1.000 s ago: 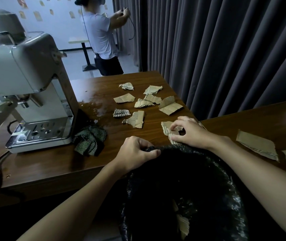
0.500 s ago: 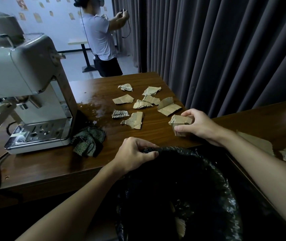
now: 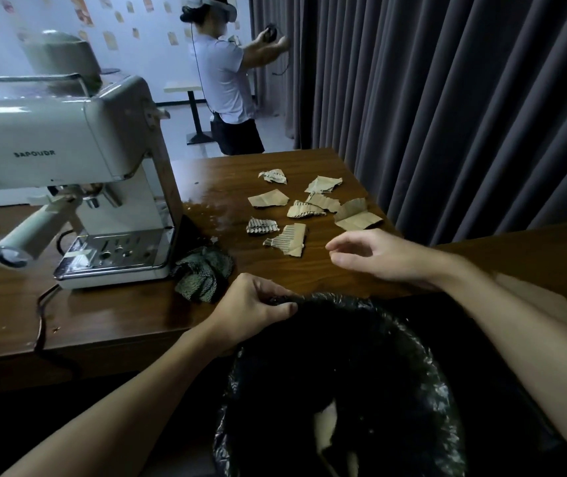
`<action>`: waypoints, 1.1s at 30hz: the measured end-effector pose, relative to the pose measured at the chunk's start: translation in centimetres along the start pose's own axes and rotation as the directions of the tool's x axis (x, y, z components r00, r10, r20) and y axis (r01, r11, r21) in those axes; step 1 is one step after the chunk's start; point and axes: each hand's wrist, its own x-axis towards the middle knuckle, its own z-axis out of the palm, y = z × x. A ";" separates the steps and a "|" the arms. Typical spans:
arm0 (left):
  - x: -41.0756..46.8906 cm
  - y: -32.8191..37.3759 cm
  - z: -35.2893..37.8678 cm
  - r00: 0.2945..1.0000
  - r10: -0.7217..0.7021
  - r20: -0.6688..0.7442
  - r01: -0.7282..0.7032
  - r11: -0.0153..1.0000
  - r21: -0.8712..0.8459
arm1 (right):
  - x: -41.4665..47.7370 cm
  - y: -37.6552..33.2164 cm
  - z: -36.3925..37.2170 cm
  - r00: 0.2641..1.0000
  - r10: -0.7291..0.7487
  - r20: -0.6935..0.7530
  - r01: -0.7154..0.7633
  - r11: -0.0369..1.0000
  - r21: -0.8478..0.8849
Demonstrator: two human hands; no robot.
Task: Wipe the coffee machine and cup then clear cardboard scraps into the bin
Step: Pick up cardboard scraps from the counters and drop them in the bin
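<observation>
Though empty, right hand (image 3: 382, 256) beside scraps (image 3: 289, 239)

Bare tabletop (image 3: 309, 270) lies open between the bin (image 3: 361, 301) and cardboard scraps (image 3: 289, 237); the coffee machine (image 3: 103, 160) and what looks like a crumpled cloth (image 3: 204, 275) block the left, the curtain (image 3: 447, 115) the right.

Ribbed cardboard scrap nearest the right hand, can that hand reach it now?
Probably yes: the right hand hovers open and empty just beside the ribbed scrap, only bare tabletop between them.

Dark grey pleated curtain (image 3: 447, 98) hung along right side. Dark brown wooden table (image 3: 120, 315) stood before it. White wall (image 3: 151, 60) bore small paper notes; small white pedestal table (image 3: 182, 87) stood beneath.
</observation>
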 end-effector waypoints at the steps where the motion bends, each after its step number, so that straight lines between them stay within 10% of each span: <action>1: -0.1 -0.1 -0.1 1.000 0.005 0.000 -0.005 1.000 -0.003 | 1.2 0.0 0.8 0.999 -0.010 -0.045 0.007 0.998 -0.064; 17: 0.1 -1.3 -0.1 1.000 -0.007 -0.017 0.007 1.000 0.001 | 6.8 0.5 3.0 0.990 0.067 -0.121 -0.116 0.885 -0.451; 33: 0.1 -0.9 0.0 1.000 -0.028 0.006 0.029 0.997 -0.070 | 5.3 0.9 2.7 0.970 0.125 -0.206 -0.127 0.992 0.004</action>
